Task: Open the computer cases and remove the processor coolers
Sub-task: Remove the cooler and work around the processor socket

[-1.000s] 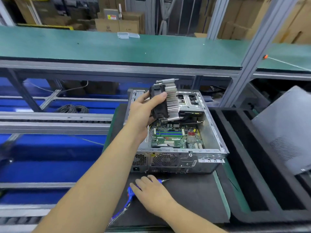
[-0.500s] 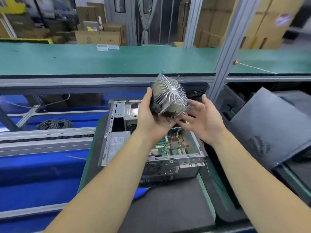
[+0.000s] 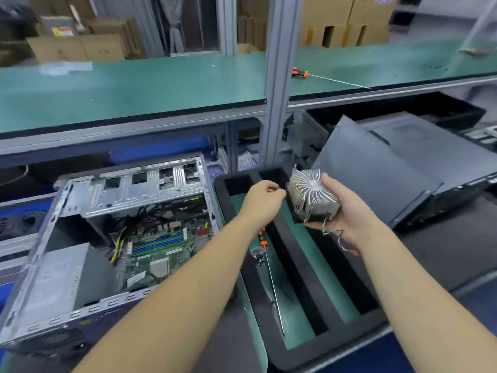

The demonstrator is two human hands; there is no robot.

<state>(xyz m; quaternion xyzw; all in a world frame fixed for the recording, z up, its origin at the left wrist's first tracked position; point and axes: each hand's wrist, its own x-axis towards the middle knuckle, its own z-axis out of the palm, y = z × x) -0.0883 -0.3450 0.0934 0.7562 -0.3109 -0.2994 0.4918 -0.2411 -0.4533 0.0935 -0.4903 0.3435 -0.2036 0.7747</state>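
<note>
The open computer case (image 3: 88,200) lies on its side at the left, with the green motherboard (image 3: 166,246) exposed inside. The processor cooler (image 3: 312,195), a round finned aluminium heatsink with a black fan below, is out of the case and over the black foam tray (image 3: 304,267). My right hand (image 3: 349,216) grips it from the right and beneath, and its thin wires hang by my wrist. My left hand (image 3: 262,200) hovers just left of the cooler with its fingers curled and nothing visible in them.
A long screwdriver (image 3: 274,292) and small black screws (image 3: 259,258) lie in the tray's left slot. A dark grey case side panel (image 3: 376,170) leans at the right. The green shelf (image 3: 134,87) above carries an orange-handled tool (image 3: 300,72).
The cooler has passed from my left hand to my right and moved right, from above the case to over the foam tray. My left hand has let go of it.
</note>
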